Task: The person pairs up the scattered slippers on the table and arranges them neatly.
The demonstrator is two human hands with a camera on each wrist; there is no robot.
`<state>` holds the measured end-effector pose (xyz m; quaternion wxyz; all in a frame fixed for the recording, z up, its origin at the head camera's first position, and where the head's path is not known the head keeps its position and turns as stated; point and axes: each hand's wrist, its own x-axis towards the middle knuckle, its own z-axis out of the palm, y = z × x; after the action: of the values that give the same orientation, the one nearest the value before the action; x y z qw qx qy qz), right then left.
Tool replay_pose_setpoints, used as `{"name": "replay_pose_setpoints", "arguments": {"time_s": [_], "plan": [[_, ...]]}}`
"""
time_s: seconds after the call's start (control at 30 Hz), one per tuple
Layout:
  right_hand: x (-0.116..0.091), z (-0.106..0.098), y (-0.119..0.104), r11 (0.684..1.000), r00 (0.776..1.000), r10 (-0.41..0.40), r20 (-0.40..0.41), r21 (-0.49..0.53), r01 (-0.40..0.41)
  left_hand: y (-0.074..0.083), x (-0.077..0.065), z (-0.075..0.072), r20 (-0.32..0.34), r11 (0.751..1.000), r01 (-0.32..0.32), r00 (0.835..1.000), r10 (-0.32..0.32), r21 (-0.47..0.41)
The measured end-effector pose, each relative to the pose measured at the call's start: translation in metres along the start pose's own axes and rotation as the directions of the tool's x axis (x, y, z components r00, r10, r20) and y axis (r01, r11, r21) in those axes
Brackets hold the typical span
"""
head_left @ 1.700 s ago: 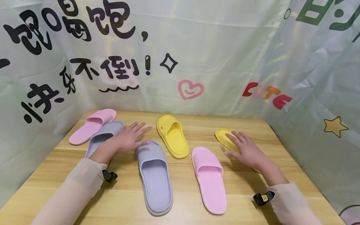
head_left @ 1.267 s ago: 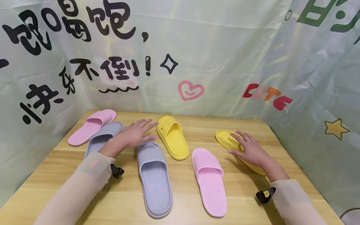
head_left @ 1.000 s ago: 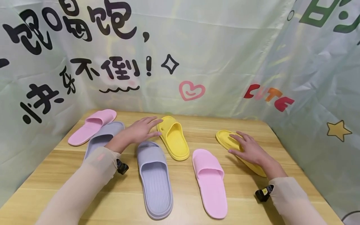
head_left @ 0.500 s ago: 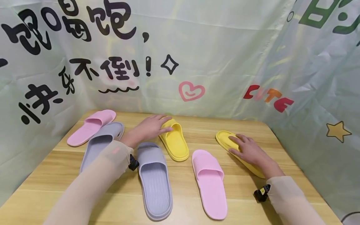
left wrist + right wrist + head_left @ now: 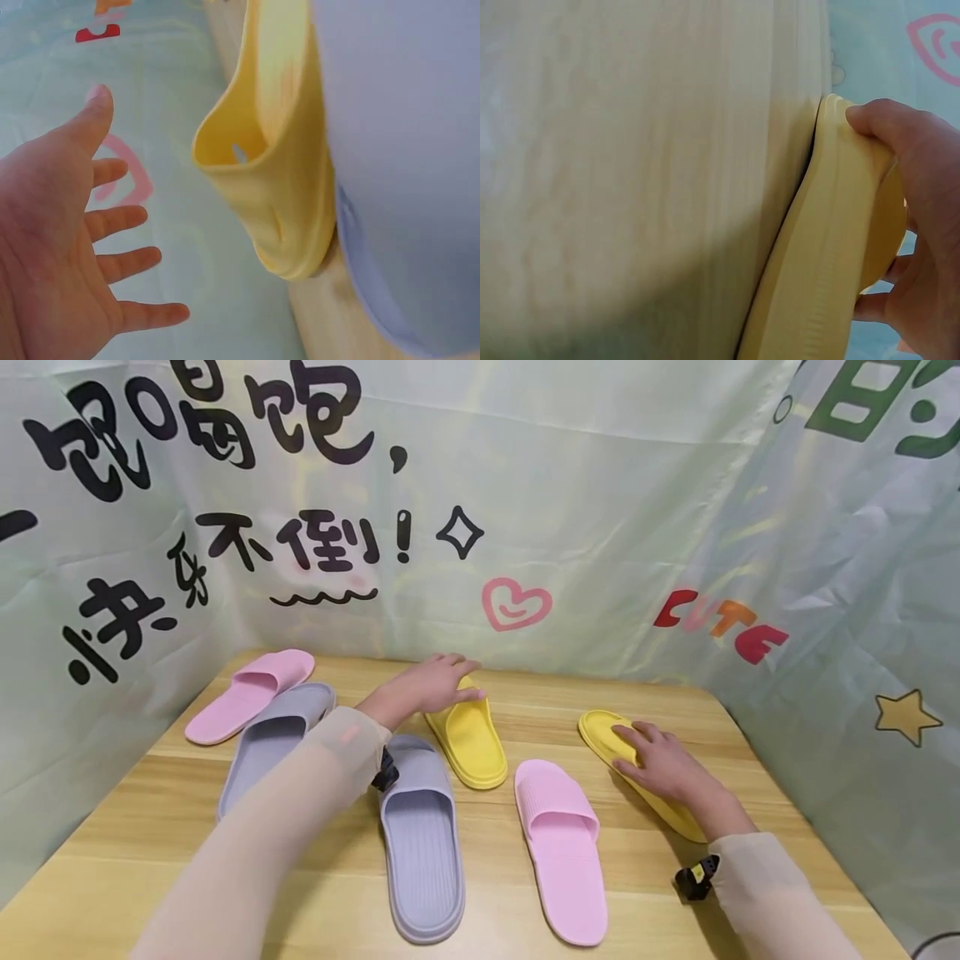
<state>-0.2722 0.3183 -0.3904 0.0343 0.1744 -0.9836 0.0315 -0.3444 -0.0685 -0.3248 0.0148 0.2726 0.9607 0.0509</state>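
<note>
My left hand [image 5: 431,685] is spread over the toe end of the middle yellow slipper [image 5: 474,747]. From the left wrist, the same slipper [image 5: 289,202] stands apart from straight, spread fingers [image 5: 124,266]. At the right, my right hand [image 5: 663,768] straddles the second yellow slipper [image 5: 600,732], which lies on the table. The right wrist view has the thumb [image 5: 877,120] against one edge of that slipper [image 5: 817,255], with bent fingers on its other side. Part of the slipper is hidden under the hand.
A grey slipper [image 5: 423,860] and a pink slipper [image 5: 562,860] lie at the front middle. Another grey slipper [image 5: 270,747] sits beside a pink slipper [image 5: 251,697] at the left. A printed cloth [image 5: 585,527] encloses the wooden table [image 5: 495,935] behind and at the sides.
My left hand has moved right and away from me, from above the grey slippers to over the middle yellow slipper. My right thumb has drawn in against the right yellow slipper.
</note>
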Motion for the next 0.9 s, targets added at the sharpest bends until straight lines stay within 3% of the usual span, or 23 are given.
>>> {"name": "replay_pose_setpoints", "arguments": {"time_s": [0.27,0.53,0.73,0.83,0.9], "plan": [[0.001,0.001,0.0,1.0,1.0,0.011,0.008,0.013,-0.011,0.011,0.016,-0.003,0.104,0.999,0.026,0.994,-0.03,0.046],[-0.001,0.0,0.001,0.999,1.0,0.028,0.002,0.022,-0.028,0.021,0.029,0.003,0.178,0.991,0.126,0.977,-0.115,-0.051],[-0.002,0.001,0.001,0.999,1.0,0.03,-0.007,0.025,-0.03,0.026,0.033,0.01,0.271,0.968,0.24,0.939,-0.212,-0.075],[-0.002,0.002,-0.001,0.999,1.0,0.025,-0.007,0.034,-0.024,0.029,0.034,0.013,0.307,0.97,0.236,0.928,-0.211,-0.049],[-0.002,0.003,-0.001,0.999,1.0,0.019,-0.006,0.036,-0.019,0.03,0.035,0.015,0.312,0.976,0.214,0.931,-0.192,-0.04]]}}
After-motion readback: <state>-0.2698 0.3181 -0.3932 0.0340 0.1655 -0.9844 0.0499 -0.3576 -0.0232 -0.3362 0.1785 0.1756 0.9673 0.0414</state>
